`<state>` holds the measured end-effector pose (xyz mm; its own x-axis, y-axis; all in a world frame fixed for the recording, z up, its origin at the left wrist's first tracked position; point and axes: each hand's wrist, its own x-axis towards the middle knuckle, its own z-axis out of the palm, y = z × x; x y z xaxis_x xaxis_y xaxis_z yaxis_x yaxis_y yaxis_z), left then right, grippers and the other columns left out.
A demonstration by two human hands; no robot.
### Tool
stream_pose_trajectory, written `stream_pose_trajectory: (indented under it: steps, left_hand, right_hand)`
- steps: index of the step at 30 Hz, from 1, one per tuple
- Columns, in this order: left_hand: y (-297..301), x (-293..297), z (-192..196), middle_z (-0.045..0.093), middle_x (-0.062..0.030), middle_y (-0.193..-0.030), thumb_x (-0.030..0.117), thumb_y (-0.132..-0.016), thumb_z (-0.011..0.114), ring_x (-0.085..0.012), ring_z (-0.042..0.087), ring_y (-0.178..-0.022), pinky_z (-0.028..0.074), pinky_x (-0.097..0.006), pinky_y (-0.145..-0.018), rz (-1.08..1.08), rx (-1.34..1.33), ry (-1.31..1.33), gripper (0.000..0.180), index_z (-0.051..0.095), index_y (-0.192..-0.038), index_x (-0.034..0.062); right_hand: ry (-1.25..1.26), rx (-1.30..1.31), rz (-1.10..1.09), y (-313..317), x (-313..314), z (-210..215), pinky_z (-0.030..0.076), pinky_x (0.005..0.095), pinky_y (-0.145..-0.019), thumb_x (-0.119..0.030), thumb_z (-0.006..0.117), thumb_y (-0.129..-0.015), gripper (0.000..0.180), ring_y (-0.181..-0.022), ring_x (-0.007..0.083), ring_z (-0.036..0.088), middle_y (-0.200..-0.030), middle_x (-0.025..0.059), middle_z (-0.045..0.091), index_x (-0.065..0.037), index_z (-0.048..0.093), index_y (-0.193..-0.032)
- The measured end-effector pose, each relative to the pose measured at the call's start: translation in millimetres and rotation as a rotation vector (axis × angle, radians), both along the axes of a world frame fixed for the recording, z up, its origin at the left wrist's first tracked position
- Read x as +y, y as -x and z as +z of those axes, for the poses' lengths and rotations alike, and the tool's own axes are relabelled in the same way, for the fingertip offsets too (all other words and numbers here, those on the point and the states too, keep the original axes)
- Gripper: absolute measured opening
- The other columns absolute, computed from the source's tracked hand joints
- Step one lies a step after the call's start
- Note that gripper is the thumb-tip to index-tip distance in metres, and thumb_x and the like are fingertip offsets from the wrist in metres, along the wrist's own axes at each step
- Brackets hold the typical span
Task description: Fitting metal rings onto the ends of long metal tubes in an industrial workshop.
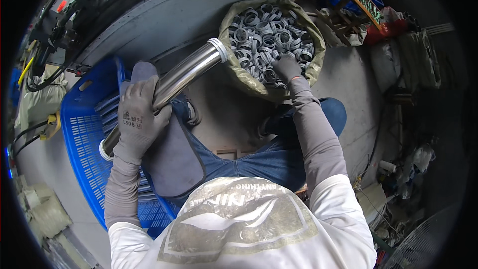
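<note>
My left hand (pixel 138 119), in a grey glove, is closed around a shiny metal tube (pixel 188 73) that slants up to the right. A pale grey ring (pixel 217 50) sits on the tube's far end, and a white ring (pixel 105 150) is at its near end. Under that hand a flat grey pad (pixel 174 164) lies over my left thigh. My gloved right hand (pixel 287 68) reaches into a woven sack (pixel 315 55) full of loose grey rings (pixel 259 35). Its fingers point down among the rings and are mostly hidden.
Left of my leg stands a blue plastic basket (pixel 79 149) with several long tubes in it. A grey metal cabinet or machine panel (pixel 164 25) runs behind. Dark machinery and cables (pixel 50 45) are at far left. Bags and scrap (pixel 418 162) lie along the right.
</note>
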<state>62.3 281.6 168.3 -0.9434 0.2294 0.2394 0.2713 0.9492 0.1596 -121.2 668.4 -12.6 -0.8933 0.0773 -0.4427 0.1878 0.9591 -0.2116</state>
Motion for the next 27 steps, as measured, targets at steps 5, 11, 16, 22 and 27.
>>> stream_pose_trajectory:
  steps: [5,11,16,22,27]
  left_hand:
    - [-3.5,-1.6,2.3,0.064,-0.017,-0.109,0.021,-0.072,0.078,-0.0356,0.061,-0.104,0.049,-0.047,-0.093,0.01,-0.014,-0.025,0.064,0.059,-0.131,0.0029]
    - [-3.5,-2.5,2.1,0.064,-0.0171,-0.11,0.021,-0.071,0.079,-0.036,0.061,-0.105,0.049,-0.047,-0.093,0.003,-0.015,-0.041,0.065,0.059,-0.13,0.0026]
    - [-6.2,-6.4,4.1,0.064,-0.0173,-0.111,0.021,-0.071,0.079,-0.0361,0.061,-0.106,0.049,-0.047,-0.093,-0.011,-0.024,-0.064,0.065,0.059,-0.13,0.0025]
    - [-2.8,-2.5,9.7,0.065,-0.021,-0.114,0.021,-0.072,0.076,-0.0393,0.062,-0.108,0.048,-0.047,-0.097,0.008,-0.099,-0.063,0.063,0.06,-0.13,0.0006]
    - [4.6,2.7,12.2,0.065,-0.021,-0.116,0.021,-0.073,0.076,-0.0395,0.062,-0.109,0.048,-0.047,-0.098,-0.013,-0.11,-0.033,0.063,0.06,-0.13,0.0008]
  right_hand:
    - [-0.18,0.035,0.012,-31.8,-24.3,-23.1,0.053,0.0473,-0.102,-0.048,0.069,-0.089,0.056,-0.122,0.0353,0.067,-0.129,0.0179,0.071,-0.009,0.067,-0.129]
    - [-0.119,0.024,-0.12,-32.2,-24.9,-26.4,0.054,0.0489,-0.101,-0.046,0.076,-0.087,0.06,-0.12,0.0374,0.068,-0.13,0.0202,0.07,-0.009,0.061,-0.132]
    - [0.209,0.306,-0.068,-20.5,-3.5,-21.0,0.055,0.0441,-0.097,-0.029,0.075,-0.082,0.049,-0.114,0.0331,0.071,-0.121,0.0213,0.074,-0.005,0.071,-0.125]
    - [0.69,0.242,-0.287,-14.4,5.8,2.4,0.055,0.0304,-0.068,-0.022,0.078,-0.083,0.033,-0.073,0.0171,0.071,-0.089,0.0103,0.076,0.001,0.076,-0.106]
    - [0.651,0.399,-0.312,-6.5,22.0,-0.3,0.051,0.0282,-0.064,-0.024,0.083,-0.085,0.034,-0.072,0.0132,0.068,-0.085,0.0073,0.074,0.002,0.075,-0.105]
